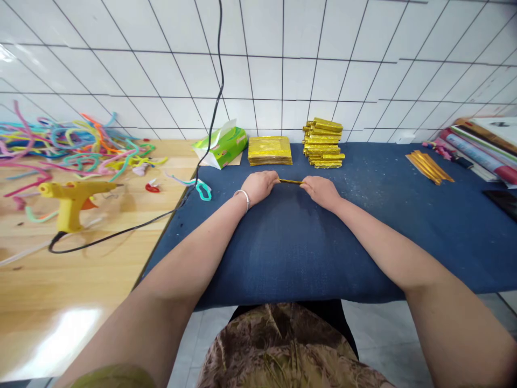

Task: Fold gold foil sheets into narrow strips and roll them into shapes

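Between my two hands stretches a thin folded strip of gold foil paper, held level just over the blue cloth. My left hand, with a silver bracelet at the wrist, pinches its left end. The right end is pinched in my right hand. Behind my left hand lies a flat stack of gold paper sheets. Beyond my right hand is a pile of folded gold paper pieces. My fingers hide both ends of the strip.
On the wooden table at left lie a yellow glue gun and tangled pipe cleaners. A black cord hangs past green tissues. Scissors, orange-gold strips, stacked books and a phone lie around.
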